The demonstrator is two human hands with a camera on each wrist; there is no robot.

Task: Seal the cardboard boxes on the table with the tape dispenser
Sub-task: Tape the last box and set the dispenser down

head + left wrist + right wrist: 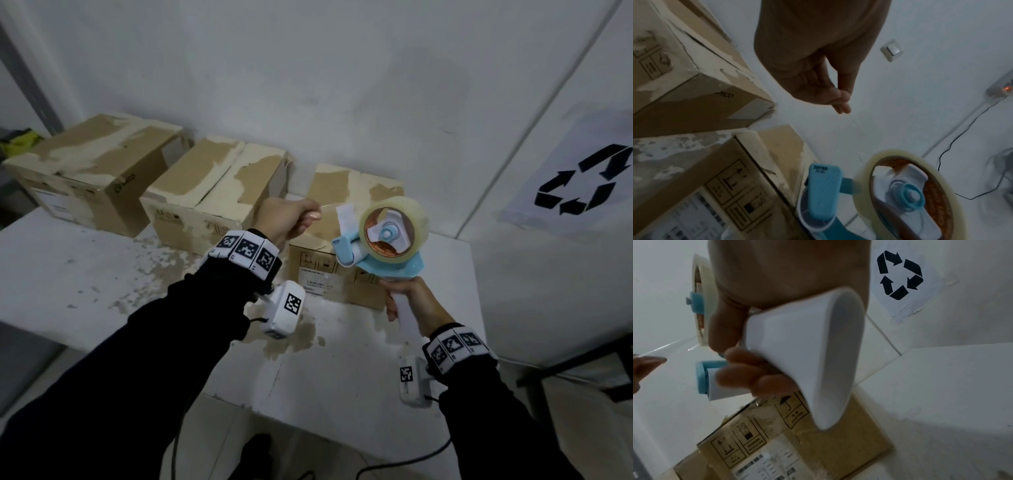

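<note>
Three worn cardboard boxes stand in a row along the wall on the white table: a left box, a middle box and a right box. My right hand grips the white handle of a blue-and-white tape dispenser, held upright above the right box's front edge. The dispenser carries a roll of clear tape. My left hand pinches the free end of the tape strip, which stretches from the roll to my fingertips over the right box.
A paper recycling sign hangs on the right wall. A light switch and a black cable are on the wall. A yellow-green object lies behind the left box. Dark furniture stands right of the table.
</note>
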